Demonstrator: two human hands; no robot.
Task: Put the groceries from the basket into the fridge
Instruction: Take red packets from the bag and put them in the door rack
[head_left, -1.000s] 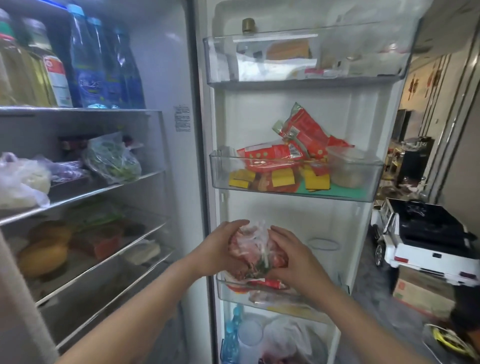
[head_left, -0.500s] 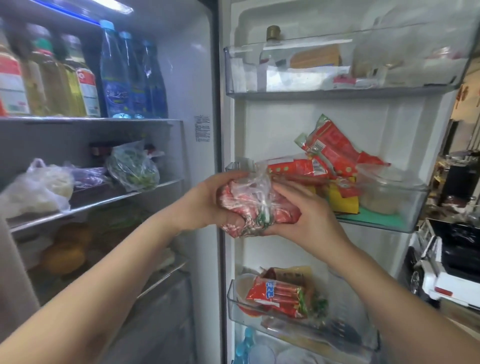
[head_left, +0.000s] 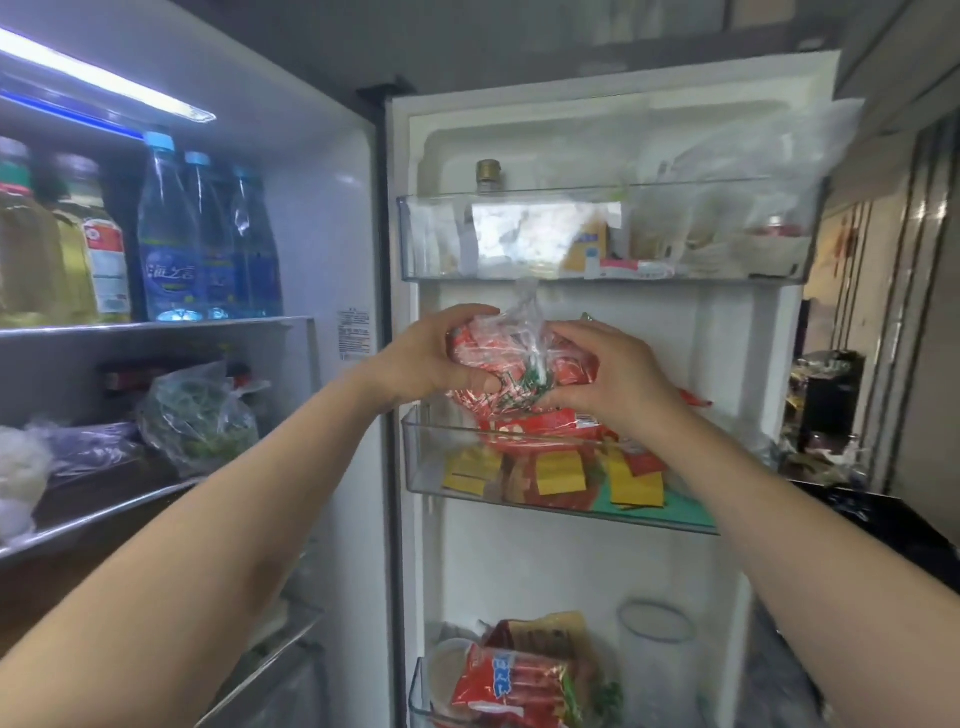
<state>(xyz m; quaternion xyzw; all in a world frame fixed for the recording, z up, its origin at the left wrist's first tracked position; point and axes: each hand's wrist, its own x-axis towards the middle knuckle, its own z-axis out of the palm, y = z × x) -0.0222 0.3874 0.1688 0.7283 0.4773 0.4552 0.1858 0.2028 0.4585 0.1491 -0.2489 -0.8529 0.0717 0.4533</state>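
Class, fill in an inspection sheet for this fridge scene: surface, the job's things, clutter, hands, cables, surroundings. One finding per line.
Surface: clear plastic middle door bin, already crowded with red and yellow packets.
Job's things: clear plastic bag of red-wrapped snacks, held just above that bin, in front of the white open fridge door.
Clutter: blue-capped water bottles and yellow oil bottles on the top shelf; bagged greens on the shelf below; red sausage pack in the lower door bin.
Hands: left hand and right hand both grip the bag.
Cables: nothing seen.
Surroundings: dim cluttered room to the right of the door.
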